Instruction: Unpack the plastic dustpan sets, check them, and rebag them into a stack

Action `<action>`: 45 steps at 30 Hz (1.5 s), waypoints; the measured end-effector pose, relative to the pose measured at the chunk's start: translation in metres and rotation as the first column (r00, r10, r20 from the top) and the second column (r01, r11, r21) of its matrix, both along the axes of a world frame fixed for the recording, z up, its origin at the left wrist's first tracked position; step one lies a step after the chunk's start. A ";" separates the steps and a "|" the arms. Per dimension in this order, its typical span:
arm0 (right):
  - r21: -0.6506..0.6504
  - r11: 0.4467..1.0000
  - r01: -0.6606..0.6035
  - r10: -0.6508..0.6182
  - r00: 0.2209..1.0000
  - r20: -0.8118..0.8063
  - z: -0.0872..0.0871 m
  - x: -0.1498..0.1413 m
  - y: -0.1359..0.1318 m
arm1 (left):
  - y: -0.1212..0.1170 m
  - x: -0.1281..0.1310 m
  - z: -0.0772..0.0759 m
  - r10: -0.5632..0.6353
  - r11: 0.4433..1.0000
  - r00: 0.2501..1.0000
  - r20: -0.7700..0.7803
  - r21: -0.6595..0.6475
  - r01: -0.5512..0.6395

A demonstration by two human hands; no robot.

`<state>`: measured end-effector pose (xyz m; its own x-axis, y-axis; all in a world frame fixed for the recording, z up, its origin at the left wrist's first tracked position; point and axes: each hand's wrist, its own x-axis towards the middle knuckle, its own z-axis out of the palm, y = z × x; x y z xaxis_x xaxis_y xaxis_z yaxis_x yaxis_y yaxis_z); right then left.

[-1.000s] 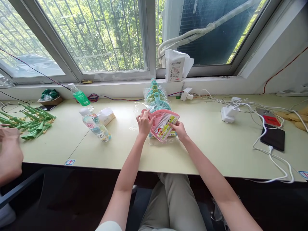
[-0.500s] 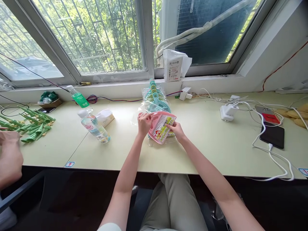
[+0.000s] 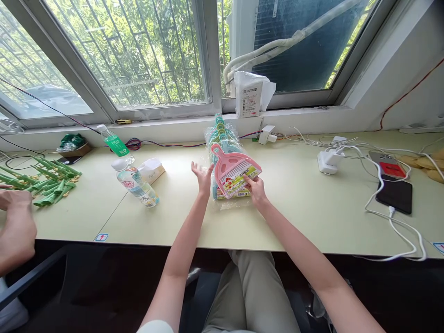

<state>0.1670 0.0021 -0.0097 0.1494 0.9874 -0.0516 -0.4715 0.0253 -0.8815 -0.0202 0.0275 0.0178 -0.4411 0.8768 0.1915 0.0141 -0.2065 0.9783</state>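
Note:
A pink dustpan (image 3: pixel 225 162) with a small brush and a yellow printed label is held in my right hand (image 3: pixel 255 188), its handle tilted up to the left. My thumb presses on the label at its lower right edge. Just left of the dustpan my left hand (image 3: pixel 203 178) is open, fingers spread, apart from it and holding nothing. Beneath the dustpan lies a stack of similar dustpans (image 3: pixel 222 132) in turquoise and yellow, with clear plastic wrap (image 3: pixel 231 204) around them. The pink dustpan hides much of that stack.
Two plastic bottles (image 3: pixel 137 185) and a tissue pack (image 3: pixel 151 171) stand left. Green rolled pieces (image 3: pixel 55 185) lie beside another person's hand (image 3: pixel 17 226). To the right are a white charger (image 3: pixel 328 162), cables and a black phone (image 3: pixel 394 194). A tissue pack (image 3: pixel 249 98) sits on the sill.
My left hand has let go of the pink dustpan's handle and spread its fingers. The dustpan has turned in my right hand, so its handle now shows at the upper left.

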 end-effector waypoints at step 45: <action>-0.201 0.970 0.137 -0.160 0.982 -0.101 -0.016 0.024 0.020 | -0.017 0.031 -0.011 -0.812 0.488 0.509 0.286 -0.148 0.860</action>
